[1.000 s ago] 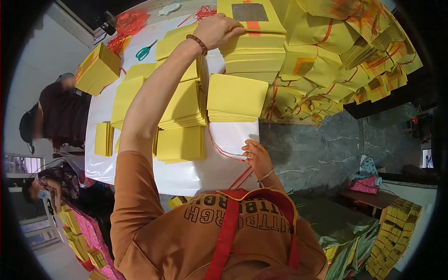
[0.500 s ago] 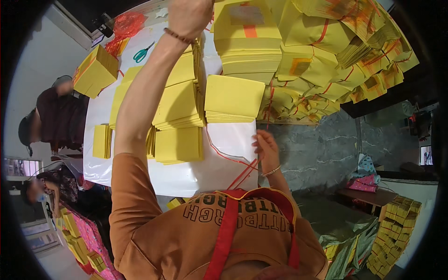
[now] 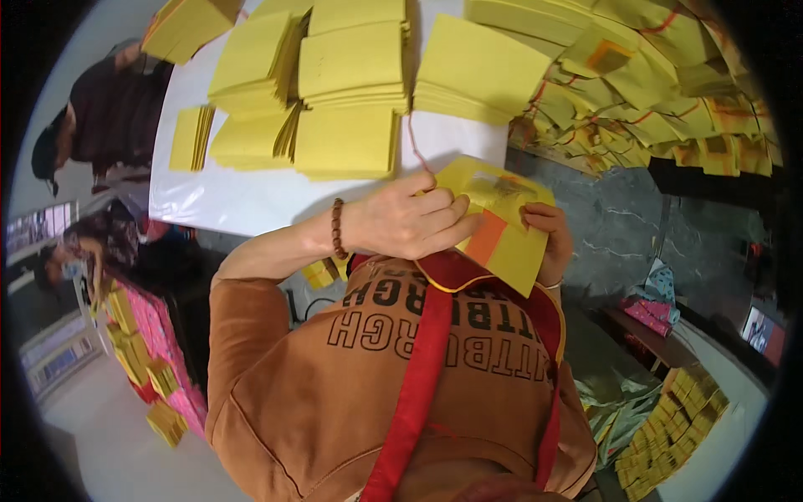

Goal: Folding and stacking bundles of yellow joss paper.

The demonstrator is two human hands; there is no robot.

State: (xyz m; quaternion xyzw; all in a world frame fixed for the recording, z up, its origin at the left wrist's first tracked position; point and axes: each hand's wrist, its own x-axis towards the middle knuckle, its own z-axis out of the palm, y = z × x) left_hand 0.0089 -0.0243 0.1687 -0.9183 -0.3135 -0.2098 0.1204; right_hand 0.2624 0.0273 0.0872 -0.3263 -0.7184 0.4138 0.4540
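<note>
In front of my chest is a piece of yellow paper [image 3: 516, 261] with an orange strip and a dark silvery patch, tilted; whether it is one sheet or several I cannot tell. My left hand [image 3: 414, 219], a beaded bracelet on its wrist, is closed with its fingers at the paper's left side. My right hand [image 3: 550, 240] grips the right edge, its thumb partly hidden behind the paper. A red string [image 3: 416, 142] runs from under a stack of yellow paper [image 3: 481, 63] down to my left hand; whether the fingers pinch it I cannot tell.
More yellow stacks [image 3: 347, 142] stand on the white-covered table [image 3: 192, 197]. Tied bundles [image 3: 644, 75] pile up at the far right, above a grey floor [image 3: 594, 209]. At the left are a person in dark clothes [image 3: 117, 113] and another person [image 3: 104, 238] by a pink-covered table.
My left hand has come back from the far end of the table to my chest. My right hand, earlier by the red string, now grips the yellow paper. The view has shifted.
</note>
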